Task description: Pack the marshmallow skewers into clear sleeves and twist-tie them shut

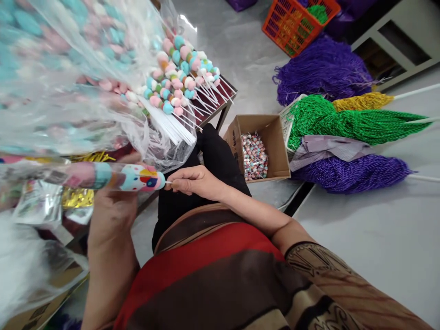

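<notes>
A marshmallow skewer in a clear printed wrapper lies across my view, pink and pale blue inside. My left hand is closed around its middle from below; part of that hand is blurred. At the wrapper's right end, the fingers of my right hand pinch the thin white stick. Just beyond lies a pile of unwrapped marshmallow skewers in pink, blue and white, their sticks pointing right. Beside them are white sticks in clear plastic.
Large clear bags of marshmallows fill the upper left. Silver and gold packets lie left of my left hand. A cardboard box of small wrapped pieces stands beyond my legs. An orange crate, purple strands and green strands are at right.
</notes>
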### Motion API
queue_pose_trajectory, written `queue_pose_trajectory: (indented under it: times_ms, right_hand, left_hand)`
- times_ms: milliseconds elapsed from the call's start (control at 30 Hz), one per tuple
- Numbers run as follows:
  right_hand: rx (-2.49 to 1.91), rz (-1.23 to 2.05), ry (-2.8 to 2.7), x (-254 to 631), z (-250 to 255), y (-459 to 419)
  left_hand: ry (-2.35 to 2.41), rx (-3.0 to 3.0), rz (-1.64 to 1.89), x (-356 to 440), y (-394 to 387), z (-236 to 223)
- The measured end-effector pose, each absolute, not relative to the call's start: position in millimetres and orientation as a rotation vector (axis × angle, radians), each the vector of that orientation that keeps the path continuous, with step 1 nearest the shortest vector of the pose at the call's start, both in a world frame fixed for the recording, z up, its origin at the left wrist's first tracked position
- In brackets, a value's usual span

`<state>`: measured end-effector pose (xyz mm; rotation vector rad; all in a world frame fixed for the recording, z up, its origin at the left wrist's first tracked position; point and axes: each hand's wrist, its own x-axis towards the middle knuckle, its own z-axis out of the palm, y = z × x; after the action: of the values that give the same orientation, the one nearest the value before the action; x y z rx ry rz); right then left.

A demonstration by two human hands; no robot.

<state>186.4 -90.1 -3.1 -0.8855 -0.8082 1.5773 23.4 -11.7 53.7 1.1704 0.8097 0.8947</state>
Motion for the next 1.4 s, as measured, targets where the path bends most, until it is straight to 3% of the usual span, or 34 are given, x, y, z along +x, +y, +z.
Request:
queue_pose_trajectory:
  times_ms: [167,500,800,1000,1400]
  right_hand:
    - [-0.909,1.566,-0.901,182.4,1.4,-85.8]
    - [-1.083,1.457,-0.967,175.4,18.9,-88.1]
    - [-1.130,1.395,-0.819,164.4,19.1,-85.0]
    - [-1.148,1.357,-0.751,162.4,11.6,-87.4]
    - [-1.220,1.290,-0.802,157.8,15.4,-90.3]
  left_hand:
    - [0.691,1.118,1.133,42.7,-11.4,75.7]
    - [0.774,0.981,1.146,52.3,0.6,65.2]
    - [0.739,1.065,0.936,43.3,-13.9,22.3]
    - [0.619,1.047,0.879,19.8,1.8,32.2]
    - [0.845,1.917,0.861,16.9,-1.9,40.0]
